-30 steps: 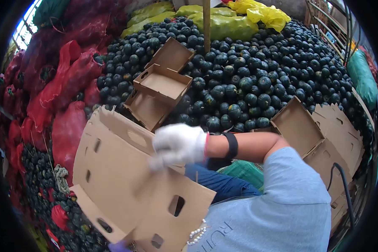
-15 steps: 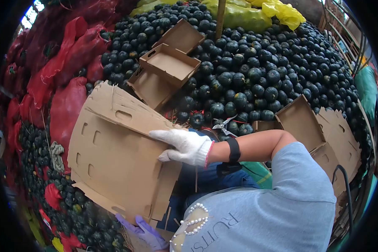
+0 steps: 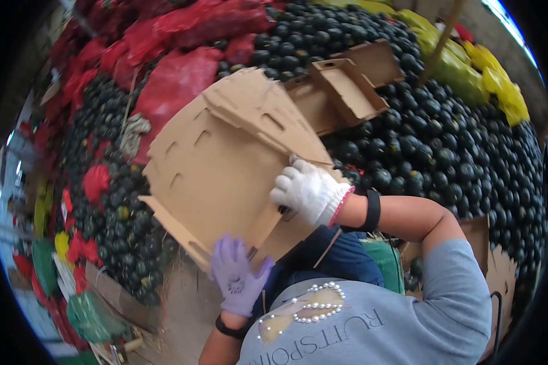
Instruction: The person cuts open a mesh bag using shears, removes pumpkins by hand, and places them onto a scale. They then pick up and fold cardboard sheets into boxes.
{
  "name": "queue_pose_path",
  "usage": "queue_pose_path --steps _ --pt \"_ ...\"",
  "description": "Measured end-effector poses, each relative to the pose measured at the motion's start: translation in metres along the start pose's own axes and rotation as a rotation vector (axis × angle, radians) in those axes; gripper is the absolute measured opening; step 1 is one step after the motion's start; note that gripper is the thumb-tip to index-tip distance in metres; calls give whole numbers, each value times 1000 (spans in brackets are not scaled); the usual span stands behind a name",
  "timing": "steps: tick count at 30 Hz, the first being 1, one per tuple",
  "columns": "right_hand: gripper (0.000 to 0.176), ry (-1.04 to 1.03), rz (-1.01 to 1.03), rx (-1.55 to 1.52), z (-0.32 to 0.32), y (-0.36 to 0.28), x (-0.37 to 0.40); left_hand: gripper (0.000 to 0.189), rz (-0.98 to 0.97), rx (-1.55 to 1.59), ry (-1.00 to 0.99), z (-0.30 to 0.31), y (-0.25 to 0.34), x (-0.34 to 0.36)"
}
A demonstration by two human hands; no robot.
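Observation:
A partly folded cardboard box [image 3: 225, 176] with slots and raised side flaps lies tilted over my lap, on more cardboard sheets. My right hand [image 3: 310, 191], in a white knit glove with a red cuff edge, has its fingers curled on the right-hand flap. At the near edge, my left hand [image 3: 237, 274] in a purple glove rests against the cardboard. Its fingers are stretched out and the thumb stands apart. Along the far side, several layered cardboard edges [image 3: 256, 100] show.
Dark green squashes [image 3: 444, 158] are heaped ahead and to the right, with more at left. Formed cardboard trays [image 3: 350, 91] sit on the heap. Red mesh sacks [image 3: 179, 79] lie at upper left, yellow sacks [image 3: 450, 64] at upper right. A wooden pole [image 3: 441, 42] stands there.
My left hand has come up onto the near edge of the box. My right hand has gone from fingers stretched to curled on the flap. The view has swung left.

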State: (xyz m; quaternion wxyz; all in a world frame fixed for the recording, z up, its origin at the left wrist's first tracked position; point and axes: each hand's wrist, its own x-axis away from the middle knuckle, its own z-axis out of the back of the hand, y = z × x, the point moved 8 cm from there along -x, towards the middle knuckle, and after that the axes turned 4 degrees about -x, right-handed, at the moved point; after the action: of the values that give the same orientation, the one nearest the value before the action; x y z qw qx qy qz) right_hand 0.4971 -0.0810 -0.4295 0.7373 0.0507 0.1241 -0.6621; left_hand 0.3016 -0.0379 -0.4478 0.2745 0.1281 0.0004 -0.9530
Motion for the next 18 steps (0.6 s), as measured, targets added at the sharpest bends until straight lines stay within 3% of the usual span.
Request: queue_pose_path --steps 1,3,4,5,6,7,8,9,10,11,13,14,15,16,17,18 --pt "16 -155 -16 -44 -11 4 -6 50 42 79 -65 -17 -7 0" --pt "16 -220 75 -43 -26 5 -15 47 188 134 -81 -23 -23 0" --pt "14 -355 76 -29 -28 6 -19 41 125 164 -180 -26 -21 0" --pt "21 -632 21 -63 -29 4 -23 36 61 205 -276 -28 -20 1" --pt "21 -670 65 -75 -31 1 -23 36 157 190 -242 -21 -32 1" --pt "20 -757 65 -59 -30 -8 -27 33 60 222 -283 -18 -32 -2" --pt "22 -719 95 -77 -25 -12 -24 30 -37 251 -319 -16 -28 -1" --pt "22 -671 99 -54 -21 -18 -22 32 -11 305 -318 -5 -29 -1" --pt "18 -464 164 -96 -8 -22 -17 34 12 355 -312 5 -29 0" --pt "16 -303 158 -141 0 -24 -12 43 -142 447 147 32 -28 3" --pt "25 -85 59 -278 18 -25 -6 65 -7 355 486 94 -39 14" --pt "24 53 -107 -339 29 -23 -2 74 42 383 550 104 -54 18" --pt "26 175 -101 -568 18 -3 15 84 86 416 609 112 -69 23" --pt "28 419 -424 -868 15 6 27 84 125 397 620 100 -79 22" --pt "31 647 -773 -1155 1 7 50 92 216 811 619 66 -103 16" --pt "31 605 -751 -1175 -3 0 52 96 275 1005 622 55 -117 18"
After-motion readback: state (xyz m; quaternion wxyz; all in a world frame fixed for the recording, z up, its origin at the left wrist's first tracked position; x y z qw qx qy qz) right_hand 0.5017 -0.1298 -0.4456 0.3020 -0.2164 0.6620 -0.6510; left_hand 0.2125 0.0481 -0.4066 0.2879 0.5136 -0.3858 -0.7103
